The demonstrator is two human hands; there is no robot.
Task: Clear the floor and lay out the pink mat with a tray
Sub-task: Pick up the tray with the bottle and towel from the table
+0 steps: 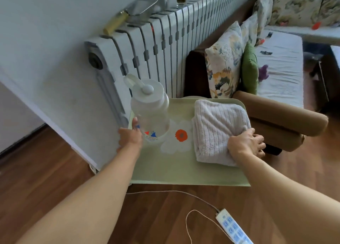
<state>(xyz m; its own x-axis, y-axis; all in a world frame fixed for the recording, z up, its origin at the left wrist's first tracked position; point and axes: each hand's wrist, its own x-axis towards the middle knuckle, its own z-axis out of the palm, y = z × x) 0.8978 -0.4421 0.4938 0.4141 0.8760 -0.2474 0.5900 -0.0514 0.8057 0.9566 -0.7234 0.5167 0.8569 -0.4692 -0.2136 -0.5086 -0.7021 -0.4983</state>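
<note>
A pale green tray (pixel 174 170) with a white and orange flower print is held level above the wooden floor. On its left side stands a clear plastic bottle (pixel 150 107) with a white lid. A folded, ribbed pale pink mat (pixel 217 125) lies on its right side. My left hand (pixel 129 138) grips the tray's left edge, with the thumb up against the bottle's base. My right hand (pixel 246 144) grips the right edge, pressing on the mat's near corner with its fingers curled over the side.
A white radiator (pixel 165 41) runs along the wall just behind the tray, with a scoop lying on top. A brown sofa armrest (pixel 281 118) and floral cushions (pixel 224 63) stand to the right. A white power strip (pixel 233 227) and its cord lie on the floor below.
</note>
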